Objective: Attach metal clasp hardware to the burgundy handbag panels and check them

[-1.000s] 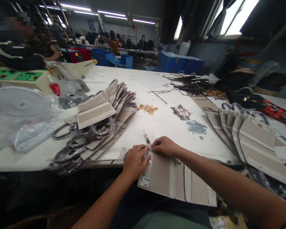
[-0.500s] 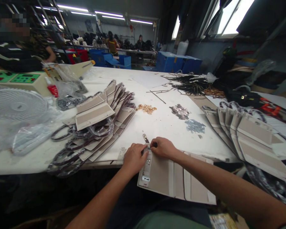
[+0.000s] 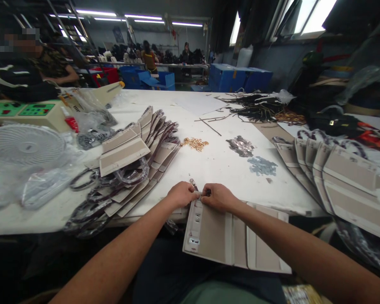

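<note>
White, smooth worktop (image 3: 215, 169) spreads beneath long, glowing strip lights (image 3: 143, 17). Thumb and fingers of the left hand (image 3: 181, 195) are closed on the upper left corner of a flat, beige, rectangular panel with pale strips (image 3: 213, 232), which juts past the worktop's near edge over the person's lap (image 3: 221, 291). The right hand (image 3: 218, 197) has its fingers curled in a pinch at the panel's upper edge, just beside the left; whether they grip the panel or some small piece, I cannot tell. Just past the panel's corner pokes a narrow, dark strap with a shiny metal end (image 3: 193, 183). Beyond the panel lie a heap of small gold-coloured pieces (image 3: 195, 144), a heap of shiny silver-grey bits (image 3: 240, 146) and a heap of flat bluish-grey bits (image 3: 262, 165). Left of the panel fan out beige panels with dark, plastic-wrapped handles (image 3: 125, 157); well to its right lies a second fanned stack of beige panels (image 3: 351, 185). Farthest beyond it stand blue boxes (image 3: 228, 79)
</note>
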A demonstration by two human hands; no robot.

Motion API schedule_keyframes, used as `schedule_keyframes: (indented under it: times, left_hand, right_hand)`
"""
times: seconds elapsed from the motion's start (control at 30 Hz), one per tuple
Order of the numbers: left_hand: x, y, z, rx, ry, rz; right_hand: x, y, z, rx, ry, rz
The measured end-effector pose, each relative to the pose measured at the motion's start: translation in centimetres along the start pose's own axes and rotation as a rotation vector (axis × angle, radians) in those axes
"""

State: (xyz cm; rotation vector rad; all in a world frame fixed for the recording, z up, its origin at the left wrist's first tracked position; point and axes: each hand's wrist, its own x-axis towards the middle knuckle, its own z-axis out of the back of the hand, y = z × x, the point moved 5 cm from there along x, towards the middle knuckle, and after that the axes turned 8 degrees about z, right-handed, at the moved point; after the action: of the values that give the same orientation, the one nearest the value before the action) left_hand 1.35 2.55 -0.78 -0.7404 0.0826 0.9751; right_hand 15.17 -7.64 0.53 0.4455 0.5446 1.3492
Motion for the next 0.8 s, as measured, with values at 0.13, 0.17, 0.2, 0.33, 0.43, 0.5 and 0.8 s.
schedule_keyframes:
  times: [0.13,0.17,0.2,0.33,0.43,0.5,0.8]
  left_hand:
    - [0.7,0.9,-0.8,-0.093,0.007,0.028]
    - [0.9,1.0,-0.9,-0.118,0.013,0.036]
    - [1.1,1.2,-1.0,-0.143,0.021,0.045]
    - [1.7,1.5,-1.2,-0.213,0.047,0.072]
    - [1.8,1.7,-1.2,-0.239,0.051,0.083]
    - [1.8,1.8,-1.3,-0.255,0.052,0.089]
    - [2.1,2.4,-2.1,-0.325,0.058,0.148]
  right_hand:
    - [-0.5,0.8,2.0,0.175,-0.041,0.046]
    - [-0.7,1.2,2.9,0.280,-0.105,0.064]
    - [-1.0,1.5,3.9,0.409,-0.192,0.084]
    - [-1.6,2.1,6.4,0.992,-0.585,0.191]
    - [-0.9,1.6,5.5,1.294,-0.752,0.223]
    - [-0.2,0.8,4.2,1.396,-0.796,0.185]
    - [0.3,-0.2,2.0,1.457,-0.920,0.231]
